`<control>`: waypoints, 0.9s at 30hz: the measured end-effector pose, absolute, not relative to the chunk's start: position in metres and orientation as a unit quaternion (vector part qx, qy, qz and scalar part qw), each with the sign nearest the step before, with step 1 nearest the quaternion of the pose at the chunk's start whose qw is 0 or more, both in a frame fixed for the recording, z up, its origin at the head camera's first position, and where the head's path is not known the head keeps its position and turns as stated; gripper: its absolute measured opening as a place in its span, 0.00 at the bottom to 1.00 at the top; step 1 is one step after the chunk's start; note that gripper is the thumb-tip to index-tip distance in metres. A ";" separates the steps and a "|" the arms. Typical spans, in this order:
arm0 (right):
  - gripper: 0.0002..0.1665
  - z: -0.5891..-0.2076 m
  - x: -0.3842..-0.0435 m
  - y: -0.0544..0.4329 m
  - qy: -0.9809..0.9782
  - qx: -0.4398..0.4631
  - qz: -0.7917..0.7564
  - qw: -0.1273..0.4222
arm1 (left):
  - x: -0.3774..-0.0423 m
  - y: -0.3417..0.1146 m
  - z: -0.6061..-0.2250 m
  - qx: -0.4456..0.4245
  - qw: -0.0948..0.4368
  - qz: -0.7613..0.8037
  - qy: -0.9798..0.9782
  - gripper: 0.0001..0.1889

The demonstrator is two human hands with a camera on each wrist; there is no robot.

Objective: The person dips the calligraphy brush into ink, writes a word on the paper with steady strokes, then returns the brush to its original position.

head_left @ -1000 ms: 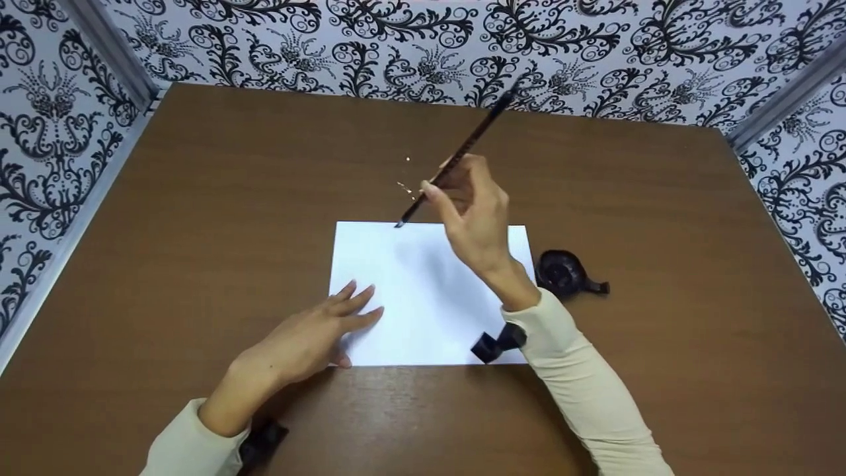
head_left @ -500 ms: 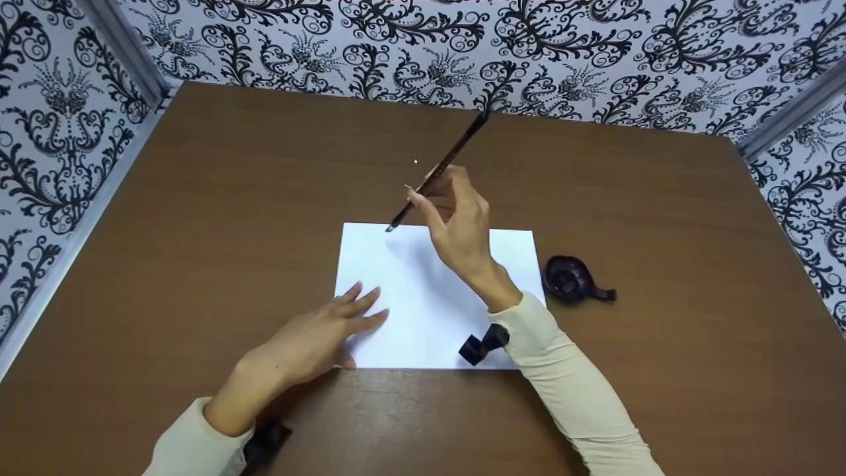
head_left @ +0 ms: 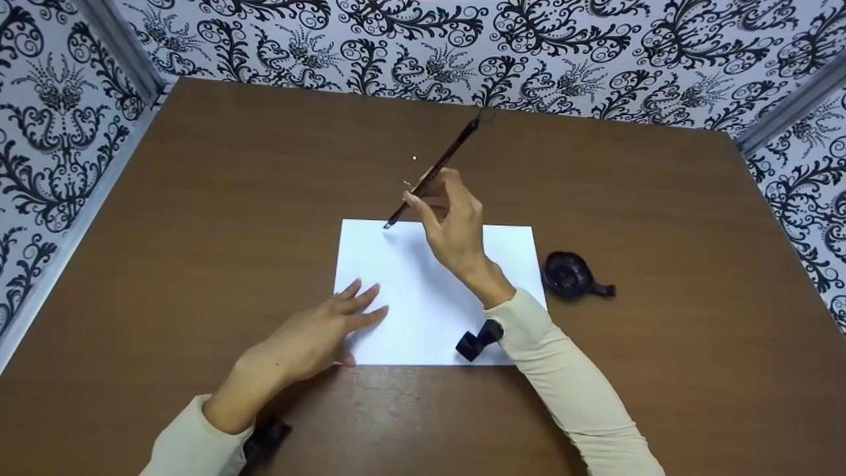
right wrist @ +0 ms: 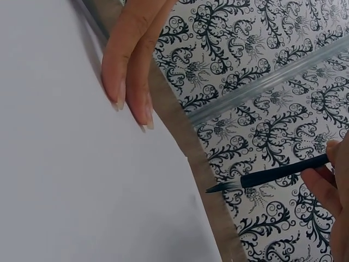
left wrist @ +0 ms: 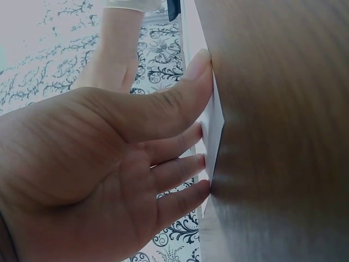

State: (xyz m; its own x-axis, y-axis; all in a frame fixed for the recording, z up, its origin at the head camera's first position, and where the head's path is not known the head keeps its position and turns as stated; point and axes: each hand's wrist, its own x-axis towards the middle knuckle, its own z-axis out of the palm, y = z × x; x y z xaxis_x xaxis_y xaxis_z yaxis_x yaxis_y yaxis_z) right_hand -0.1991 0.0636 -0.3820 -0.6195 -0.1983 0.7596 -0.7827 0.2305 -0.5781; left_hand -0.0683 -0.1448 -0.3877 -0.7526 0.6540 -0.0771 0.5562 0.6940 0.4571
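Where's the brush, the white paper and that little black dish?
Brush (right wrist: 278, 172): right wrist view, on its dark handle.
White paper (head_left: 423, 307): head view, on its bare middle.
Black dish (head_left: 566, 274): head view, inside its bowl.

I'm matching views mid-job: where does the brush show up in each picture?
Head: the brush slants just above centre, held in the right hand.
Left wrist: not visible.
Right wrist: brush at the right, below mid-height, tip pointing left.
Shared landmark: the white paper, seen in all three; only a thin sliver in left wrist.
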 end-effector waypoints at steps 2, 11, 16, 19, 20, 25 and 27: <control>0.15 -0.383 -0.200 0.064 -0.733 0.334 0.521 0.283 | -0.068 -0.145 -0.388 0.331 0.117 0.206 0.913 0.37; 0.15 -0.387 -0.201 0.061 -0.728 0.340 0.515 0.297 | -0.067 -0.145 -0.387 0.326 0.120 0.214 0.913 0.37; 0.16 -0.391 -0.202 0.060 -0.731 0.349 0.505 0.299 | -0.067 -0.145 -0.388 0.332 0.111 0.212 0.913 0.37; 0.16 -0.392 -0.202 0.059 -0.732 0.349 0.502 0.301 | -0.068 -0.144 -0.388 0.333 0.109 0.212 0.912 0.37; 0.15 -0.392 -0.202 0.059 -0.732 0.347 0.502 0.302 | -0.068 -0.144 -0.388 0.333 0.109 0.212 0.912 0.37; 0.16 -0.393 -0.202 0.057 -0.729 0.347 0.505 0.306 | -0.068 -0.144 -0.388 0.334 0.110 0.212 0.912 0.37; 0.16 -0.393 -0.201 0.056 -0.724 0.349 0.510 0.305 | -0.068 -0.144 -0.388 0.334 0.109 0.212 0.912 0.37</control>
State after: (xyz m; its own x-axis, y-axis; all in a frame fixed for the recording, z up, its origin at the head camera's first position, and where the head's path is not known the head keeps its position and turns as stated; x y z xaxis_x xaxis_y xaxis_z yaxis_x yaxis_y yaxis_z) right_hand -0.2009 0.0557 -0.3931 -0.5703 -0.1938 0.7983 -0.8169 0.2358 -0.5263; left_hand -0.0679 -0.1443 -0.3877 -0.7529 0.6558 -0.0563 0.5634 0.6863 0.4599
